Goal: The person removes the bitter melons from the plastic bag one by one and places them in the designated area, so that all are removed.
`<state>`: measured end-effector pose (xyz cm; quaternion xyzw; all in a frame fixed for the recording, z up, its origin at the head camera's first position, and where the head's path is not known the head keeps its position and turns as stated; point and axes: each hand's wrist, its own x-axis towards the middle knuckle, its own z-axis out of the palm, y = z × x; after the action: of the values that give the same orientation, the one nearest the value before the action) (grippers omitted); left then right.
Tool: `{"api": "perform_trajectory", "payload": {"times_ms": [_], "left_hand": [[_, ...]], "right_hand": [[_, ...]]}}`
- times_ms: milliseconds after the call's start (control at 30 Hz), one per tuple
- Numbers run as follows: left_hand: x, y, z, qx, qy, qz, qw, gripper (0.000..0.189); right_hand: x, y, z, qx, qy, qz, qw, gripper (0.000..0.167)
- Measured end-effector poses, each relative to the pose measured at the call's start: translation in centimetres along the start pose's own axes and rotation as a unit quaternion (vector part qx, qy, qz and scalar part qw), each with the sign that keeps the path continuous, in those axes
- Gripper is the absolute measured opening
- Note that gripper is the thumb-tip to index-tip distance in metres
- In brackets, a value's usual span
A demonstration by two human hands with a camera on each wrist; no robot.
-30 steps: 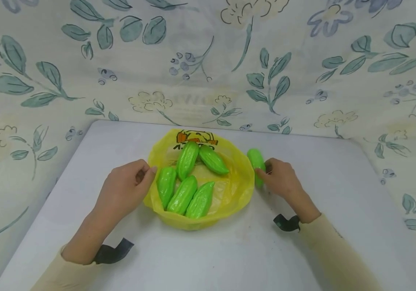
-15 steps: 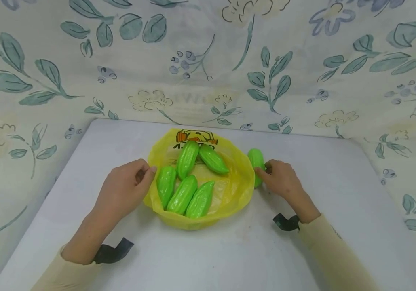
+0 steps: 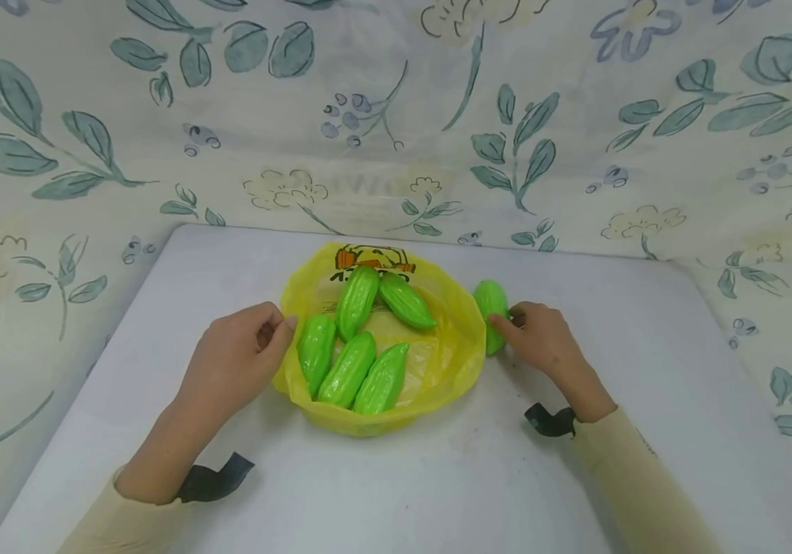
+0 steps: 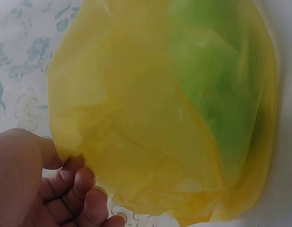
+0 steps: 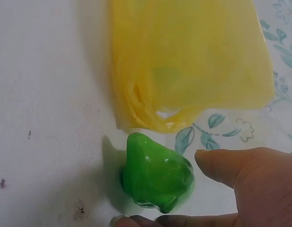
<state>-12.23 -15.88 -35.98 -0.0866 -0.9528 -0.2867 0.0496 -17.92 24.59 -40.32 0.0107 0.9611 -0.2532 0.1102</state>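
Note:
A yellow plastic bag point(image 3: 447, 362) stands with its mouth spread wide on the table. Several glossy, ridged green vegetables that look like bitter gourds lie inside, among them a front gourd point(image 3: 381, 379) with a pointed tip. My left hand point(image 3: 239, 358) pinches the bag's left rim; the left wrist view shows thumb and forefinger at the yellow film point(image 4: 117, 118). One more bitter gourd point(image 3: 490, 298) lies outside, just right of the bag. My right hand point(image 3: 541, 335) holds it with thumb and fingers on either side. In the right wrist view, a small gap shows beside the thumb point(image 5: 216, 163).
The white table point(image 3: 396, 492) extends around the bag. Behind and beside it hangs a floral-patterned cloth point(image 3: 396, 115). Black straps point(image 3: 218, 478) hang at both wrists. Small dark specks point(image 5: 79, 210) mark the tabletop.
My right hand and the outside gourd have shifted very slightly to the right, a little away from the bag. The left hand, bag and gourds inside look unchanged.

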Motion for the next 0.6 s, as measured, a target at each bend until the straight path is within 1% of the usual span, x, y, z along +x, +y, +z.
{"api": "perform_trajectory", "payload": {"times_ms": [300,600], "left_hand": [[0.02,-0.08,0.07,0.000,0.004,0.006,1.0000,0.020],[-0.03,-0.10,-0.04,0.001,0.007,0.008,0.9999,0.021]], "right_hand": [[0.03,0.17,-0.15,0.004,-0.003,0.001,1.0000,0.067],[-0.14,0.06,-0.31,-0.004,-0.008,0.004,1.0000,0.070]]}}
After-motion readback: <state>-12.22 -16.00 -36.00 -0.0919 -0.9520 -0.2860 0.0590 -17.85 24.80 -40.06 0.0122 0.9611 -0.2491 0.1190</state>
